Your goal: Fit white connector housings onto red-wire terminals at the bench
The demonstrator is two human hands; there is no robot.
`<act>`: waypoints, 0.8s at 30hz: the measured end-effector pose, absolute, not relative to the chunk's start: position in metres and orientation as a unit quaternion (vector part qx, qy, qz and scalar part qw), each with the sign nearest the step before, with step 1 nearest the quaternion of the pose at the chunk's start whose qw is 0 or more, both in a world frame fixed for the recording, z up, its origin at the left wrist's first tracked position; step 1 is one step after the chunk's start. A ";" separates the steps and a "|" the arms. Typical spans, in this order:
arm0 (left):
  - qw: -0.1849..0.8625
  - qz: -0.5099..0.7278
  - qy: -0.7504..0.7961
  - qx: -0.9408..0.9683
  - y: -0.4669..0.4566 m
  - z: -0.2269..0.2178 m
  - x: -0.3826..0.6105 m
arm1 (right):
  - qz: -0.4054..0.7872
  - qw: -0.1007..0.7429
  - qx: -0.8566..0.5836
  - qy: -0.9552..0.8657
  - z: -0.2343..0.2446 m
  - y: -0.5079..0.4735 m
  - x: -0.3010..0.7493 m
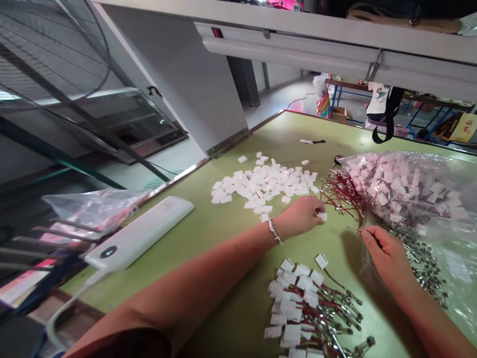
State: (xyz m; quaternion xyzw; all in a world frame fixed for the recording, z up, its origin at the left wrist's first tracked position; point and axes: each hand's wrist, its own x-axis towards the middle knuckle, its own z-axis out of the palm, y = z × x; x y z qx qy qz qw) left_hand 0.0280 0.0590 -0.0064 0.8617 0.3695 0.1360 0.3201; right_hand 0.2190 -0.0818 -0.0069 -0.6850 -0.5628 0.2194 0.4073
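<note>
My left hand has its fingers closed on a small white plastic housing, just right of a loose pile of the same white housings. To its right, my right hand pinches the end of a thin wire, whose metal tip points left toward my left hand. A bundle of dark red wires with metal ends lies beyond both hands. Nearer to me is a heap of red wires with white housings on one end and metal parts on the other.
A clear bag of white pieces lies at the right, with many small metal parts beside it. At the left edge of the green table rests a white power bank with a cable. A shelf with a lamp overhangs the back.
</note>
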 end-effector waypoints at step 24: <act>0.327 0.178 0.142 0.917 0.027 0.000 0.031 | 0.294 0.291 -0.665 -0.622 -0.002 -0.085 0.209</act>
